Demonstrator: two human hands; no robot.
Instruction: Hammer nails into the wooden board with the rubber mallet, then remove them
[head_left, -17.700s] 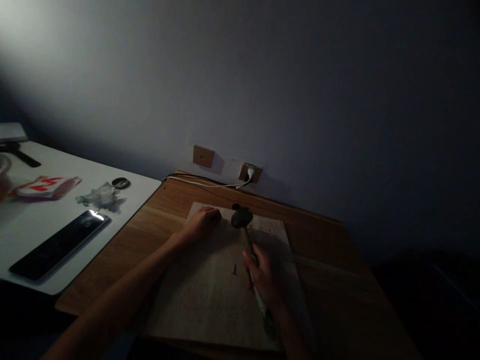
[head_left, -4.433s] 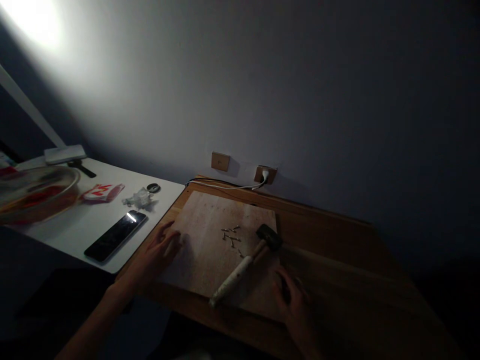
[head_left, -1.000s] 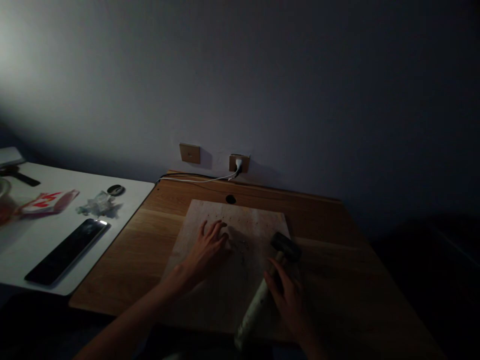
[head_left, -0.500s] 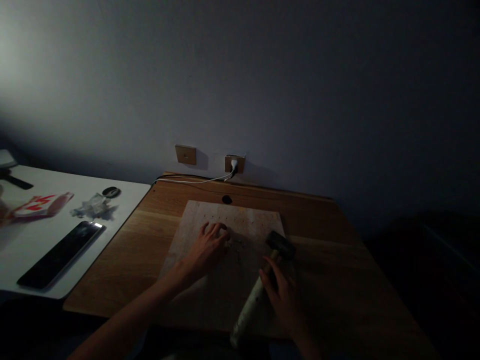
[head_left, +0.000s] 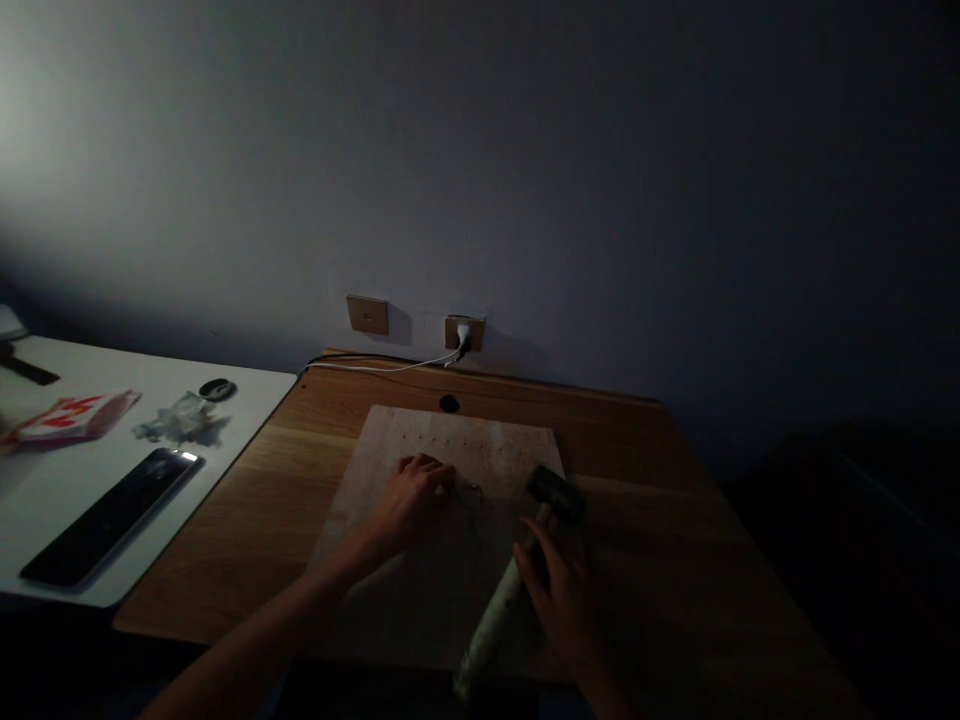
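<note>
My left hand [head_left: 411, 500] rests on a pale wooden board [head_left: 480, 435], its fingers closed around a tiny pale object that looks like a small nail [head_left: 440, 490]. Several small nails [head_left: 472, 495] lie just right of those fingertips, dim and hard to make out. My right hand [head_left: 553, 590] is wrapped around the white-wrapped handle of a rubber mallet [head_left: 495, 620]. The dark mallet head [head_left: 556, 494] sits just beyond my fingers, over the board's right edge.
The board lies on a wooden desk [head_left: 225, 570] with a round cable hole [head_left: 448, 403] behind it. On a white table [head_left: 247, 400] to the left are a smartphone [head_left: 112, 517], a red-and-white packet [head_left: 75, 417], crumpled plastic [head_left: 180, 420] and a small dark disc [head_left: 217, 389]. A plugged-in wall socket [head_left: 463, 335] feeds a white cable.
My left fingers have curled closer together at the spot beside the nails. The mallet and my right hand have shifted slightly left, and the whole scene has drifted slightly left in view.
</note>
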